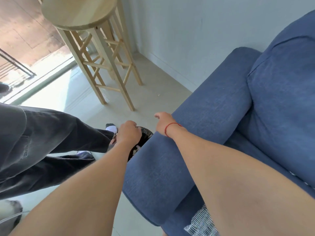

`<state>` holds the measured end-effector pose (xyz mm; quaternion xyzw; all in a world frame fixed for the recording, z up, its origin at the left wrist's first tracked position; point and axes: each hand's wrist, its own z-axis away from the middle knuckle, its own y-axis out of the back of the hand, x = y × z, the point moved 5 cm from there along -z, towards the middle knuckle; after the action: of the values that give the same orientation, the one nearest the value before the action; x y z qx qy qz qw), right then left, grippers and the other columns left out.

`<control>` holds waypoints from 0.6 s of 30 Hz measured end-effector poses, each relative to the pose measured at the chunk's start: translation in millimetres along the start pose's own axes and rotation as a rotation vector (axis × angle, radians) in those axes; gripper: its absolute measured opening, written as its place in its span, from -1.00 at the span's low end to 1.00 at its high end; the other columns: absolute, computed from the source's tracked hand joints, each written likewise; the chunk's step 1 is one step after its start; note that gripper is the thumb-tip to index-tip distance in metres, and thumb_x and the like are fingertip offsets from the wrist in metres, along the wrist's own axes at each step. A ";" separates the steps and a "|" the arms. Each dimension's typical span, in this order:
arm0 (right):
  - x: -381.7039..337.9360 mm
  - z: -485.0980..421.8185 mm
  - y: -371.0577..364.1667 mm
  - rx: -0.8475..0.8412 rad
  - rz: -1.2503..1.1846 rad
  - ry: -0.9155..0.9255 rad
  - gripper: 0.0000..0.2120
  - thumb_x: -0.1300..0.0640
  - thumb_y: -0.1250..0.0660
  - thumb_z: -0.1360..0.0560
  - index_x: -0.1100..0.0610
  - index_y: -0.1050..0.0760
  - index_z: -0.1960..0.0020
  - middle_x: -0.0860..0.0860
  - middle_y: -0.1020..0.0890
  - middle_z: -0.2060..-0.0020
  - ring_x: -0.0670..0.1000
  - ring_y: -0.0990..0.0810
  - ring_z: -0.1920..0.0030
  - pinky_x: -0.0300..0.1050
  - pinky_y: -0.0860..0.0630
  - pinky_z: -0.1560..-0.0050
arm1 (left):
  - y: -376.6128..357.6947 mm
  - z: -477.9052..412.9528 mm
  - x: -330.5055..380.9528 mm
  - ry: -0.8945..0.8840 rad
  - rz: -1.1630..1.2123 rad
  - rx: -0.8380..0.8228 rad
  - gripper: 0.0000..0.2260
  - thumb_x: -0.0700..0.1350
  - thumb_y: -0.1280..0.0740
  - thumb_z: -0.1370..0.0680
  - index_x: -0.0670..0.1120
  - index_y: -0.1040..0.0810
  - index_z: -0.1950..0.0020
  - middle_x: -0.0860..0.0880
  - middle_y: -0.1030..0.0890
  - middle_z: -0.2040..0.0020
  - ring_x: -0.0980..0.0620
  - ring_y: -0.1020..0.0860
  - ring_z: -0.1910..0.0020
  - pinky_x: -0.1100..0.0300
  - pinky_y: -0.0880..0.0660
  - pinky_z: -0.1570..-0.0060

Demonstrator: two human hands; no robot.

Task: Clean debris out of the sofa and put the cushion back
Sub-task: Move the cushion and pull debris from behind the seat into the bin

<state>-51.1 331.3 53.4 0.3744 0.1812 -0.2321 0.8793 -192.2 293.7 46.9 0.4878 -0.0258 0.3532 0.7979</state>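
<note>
Hands (127, 133) (163, 120) past sofa (213, 106) armrest edge, over bin (144, 133)

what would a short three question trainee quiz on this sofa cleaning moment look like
1. True or false: the left hand is over the dark round bin on the floor beside the blue fabric sofa armrest.
2. What is on the wrist of the right hand? A) a watch B) a thin red string C) a glove
3. Fill in: the tall pale wooden stool stands on the ____.

Key: 1 true; 2 B; 3 floor. The left hand looks closed, but nothing shows in its grip.
</note>
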 end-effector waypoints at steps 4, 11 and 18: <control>35.6 27.6 32.7 0.119 -0.047 -0.040 -0.56 0.24 -0.10 -0.60 0.08 -0.31 -0.47 0.11 -0.36 -0.43 0.19 -0.42 -0.37 0.06 -0.40 -0.34 | -17.8 18.0 50.6 -0.073 -0.049 -0.034 -0.74 -0.04 -0.20 -0.60 -0.07 -0.52 -0.23 -0.11 -0.55 -0.27 -0.15 -0.51 -0.15 0.08 -0.40 -0.07; 125.7 80.1 97.8 0.288 -0.158 -0.111 -0.62 0.16 -0.10 -0.63 0.15 -0.34 -0.43 0.08 -0.38 -0.44 0.15 -0.41 -0.40 0.04 -0.38 -0.35 | -67.9 69.0 156.3 -0.261 -0.097 -0.107 -0.91 -0.02 -0.20 -0.60 0.01 -0.46 0.03 -0.12 -0.52 -0.05 -0.13 -0.53 0.02 0.07 -0.47 -0.01; 255.4 144.0 142.4 0.415 -0.272 -0.262 -0.63 0.16 -0.10 -0.61 0.17 -0.37 -0.39 0.09 -0.38 -0.42 0.14 -0.40 -0.39 0.01 -0.37 -0.31 | -150.8 133.9 242.3 -0.451 -0.229 -0.188 -0.85 -0.02 -0.20 -0.59 -0.04 -0.51 0.08 -0.13 -0.61 -0.01 -0.10 -0.53 0.13 0.12 -0.47 0.17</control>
<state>258.3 242.0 103.5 0.4856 0.0632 -0.4264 0.7605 118.8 276.1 95.7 0.4776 -0.1802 0.1389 0.8486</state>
